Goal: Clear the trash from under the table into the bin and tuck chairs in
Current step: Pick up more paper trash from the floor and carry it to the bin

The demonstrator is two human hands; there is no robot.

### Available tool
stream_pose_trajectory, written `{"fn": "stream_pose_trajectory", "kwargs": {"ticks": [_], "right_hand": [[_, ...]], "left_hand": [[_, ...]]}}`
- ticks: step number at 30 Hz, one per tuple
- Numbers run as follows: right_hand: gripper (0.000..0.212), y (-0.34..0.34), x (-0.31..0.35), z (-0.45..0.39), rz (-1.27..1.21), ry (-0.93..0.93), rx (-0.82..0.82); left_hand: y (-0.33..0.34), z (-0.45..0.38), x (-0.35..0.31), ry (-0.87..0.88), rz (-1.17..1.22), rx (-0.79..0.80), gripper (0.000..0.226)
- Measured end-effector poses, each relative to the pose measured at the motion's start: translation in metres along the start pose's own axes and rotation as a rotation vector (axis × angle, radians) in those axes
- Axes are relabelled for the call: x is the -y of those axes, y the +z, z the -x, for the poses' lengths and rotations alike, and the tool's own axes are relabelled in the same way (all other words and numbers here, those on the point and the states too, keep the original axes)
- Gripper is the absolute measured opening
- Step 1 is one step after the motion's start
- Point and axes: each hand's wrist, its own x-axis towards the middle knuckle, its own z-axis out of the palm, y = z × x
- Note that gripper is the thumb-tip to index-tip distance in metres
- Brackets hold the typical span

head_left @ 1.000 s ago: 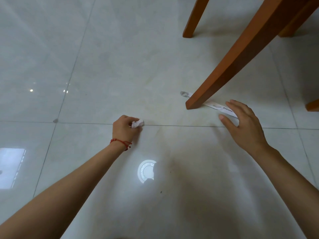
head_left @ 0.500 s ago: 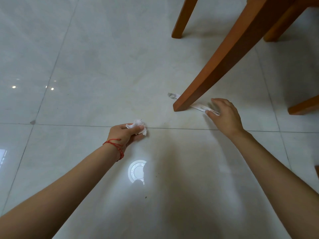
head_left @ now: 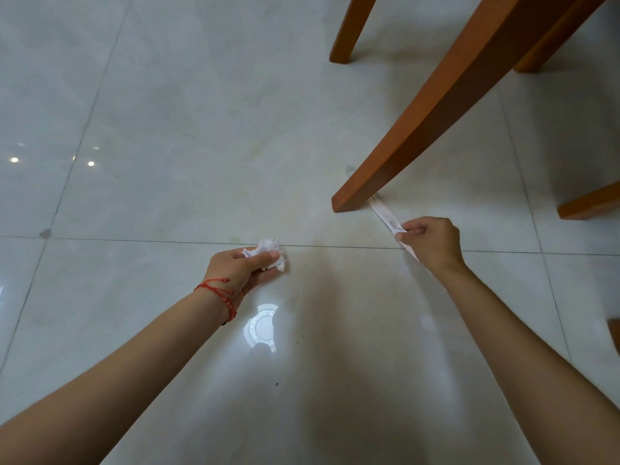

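left hand (head_left: 250,268): crumpled tissue (head_left: 268,251) gripped, picked up | right hand (head_left: 431,243): paper strip (head_left: 385,214) pinched, far end beyond fingers at chair leg (head_left: 419,119), possibly trapped | left: binning, chairs; bin unseen

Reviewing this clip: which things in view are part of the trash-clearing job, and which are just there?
Part of the job:
- crumpled tissue, held in the left hand
- paper strip, pinched by the right hand, far end by the chair leg

Just there:
- tiled floor
- red string bracelet
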Motion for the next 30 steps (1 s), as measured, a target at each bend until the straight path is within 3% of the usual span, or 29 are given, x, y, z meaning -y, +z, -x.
{"fn": "stream_pose_trajectory", "kwargs": {"ticks": [7,18,30], "right_hand": [[0.020,-0.001,-0.012,0.053,-0.379,0.300,0.096],[0.013,0.034,0.011,0.171,-0.615,0.573,0.259],[0.011,0.004,0.096,0.255,-0.605,0.572,0.356]], "left_hand": [[0.002,0.013,0.015,-0.024,-0.016,-0.022,0.014],[-0.037,0.078,0.050,-0.059,0.157,-0.171,0.008],[-0.081,0.174,0.003,-0.040,0.262,-0.258,0.007]]}}
